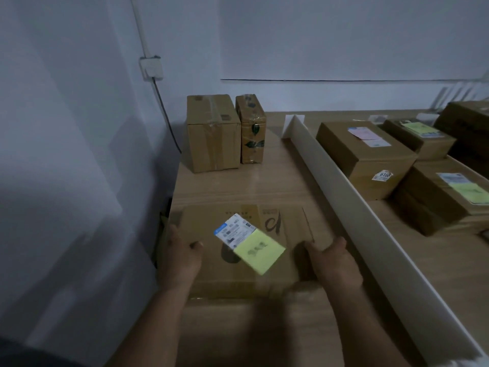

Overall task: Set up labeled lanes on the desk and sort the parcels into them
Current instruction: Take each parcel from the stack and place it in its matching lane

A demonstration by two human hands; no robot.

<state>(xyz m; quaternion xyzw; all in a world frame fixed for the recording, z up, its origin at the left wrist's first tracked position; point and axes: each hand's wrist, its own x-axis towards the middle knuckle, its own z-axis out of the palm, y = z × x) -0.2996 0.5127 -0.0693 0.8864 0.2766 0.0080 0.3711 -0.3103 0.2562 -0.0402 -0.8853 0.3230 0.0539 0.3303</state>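
Note:
A wide flat cardboard parcel point(275, 229) lies on the wooden desk point(264, 181) in the left lane, with a white shipping label point(234, 230) and a yellow sticky note point(260, 251) on top. My left hand point(180, 258) grips its left side, thumb on top. My right hand point(333, 260) holds its right side. A long white divider board point(352, 207) stands on edge to the right of the parcel and splits the desk into lanes.
Two upright cardboard boxes, one plain point(211, 133) and one taped with leaf marks point(251, 128), stand at the back of the left lane. Several labelled parcels point(367, 154) fill the lane right of the divider. A wall socket and cable point(151, 68) are on the left wall.

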